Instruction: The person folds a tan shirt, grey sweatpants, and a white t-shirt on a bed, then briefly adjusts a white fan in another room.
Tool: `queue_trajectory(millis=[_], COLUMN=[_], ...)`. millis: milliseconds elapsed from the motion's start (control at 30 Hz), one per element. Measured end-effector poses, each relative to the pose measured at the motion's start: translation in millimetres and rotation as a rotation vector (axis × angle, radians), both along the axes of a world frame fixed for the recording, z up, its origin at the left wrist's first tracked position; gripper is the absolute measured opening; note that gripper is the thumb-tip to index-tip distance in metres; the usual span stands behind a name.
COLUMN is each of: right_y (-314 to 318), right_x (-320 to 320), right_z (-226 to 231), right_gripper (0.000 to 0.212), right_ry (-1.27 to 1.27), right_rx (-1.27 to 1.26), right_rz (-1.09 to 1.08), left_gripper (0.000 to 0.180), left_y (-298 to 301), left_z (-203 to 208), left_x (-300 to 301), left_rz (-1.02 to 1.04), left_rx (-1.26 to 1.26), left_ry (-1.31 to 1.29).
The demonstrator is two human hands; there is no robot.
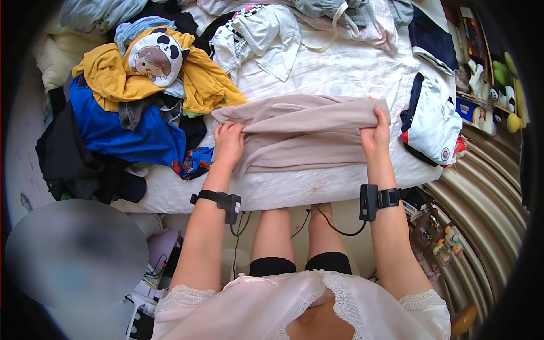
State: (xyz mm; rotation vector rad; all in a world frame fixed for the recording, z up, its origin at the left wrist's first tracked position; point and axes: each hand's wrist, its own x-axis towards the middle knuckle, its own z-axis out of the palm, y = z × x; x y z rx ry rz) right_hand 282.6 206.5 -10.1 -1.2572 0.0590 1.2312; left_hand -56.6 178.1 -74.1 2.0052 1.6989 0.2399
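A pinkish-beige garment lies stretched sideways across the near part of the bed, its cloth in long loose folds; its exact kind I cannot make out. My left hand grips its left end, fingers curled over the edge. At the opposite end my right hand is closed on the cloth, with the thumb on top. Close to my left hand lies a heap with a yellow garment bearing a cartoon print and a blue garment. Both wrists wear black strapped devices with cables.
The bed's white sheet runs beneath everything. A folded white garment rests on dark cloth at the right edge. Farther back are a white printed shirt and dark navy cloth. Shelves with small toys and a beige curtain stand right.
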Motion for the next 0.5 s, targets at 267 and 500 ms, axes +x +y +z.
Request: queue_trajectory(millis=[267,500], right_y=[-51.2,-83.7], right_x=[33.9,40.1], right_z=[13.5,11.7], right_gripper=[0.033,0.029], right_ry=[-0.114,-0.164], right_rx=[-0.065,0.045], right_rz=[-0.041,0.092], left_gripper=[0.015,0.015], left_y=[4.3,4.9], left_z=[8.2,-1.5], left_x=[9.8,5.4], left_rz=[-0.009,0.058], left_rx=[-0.152,-0.187], left_ry=[0.014,0.026])
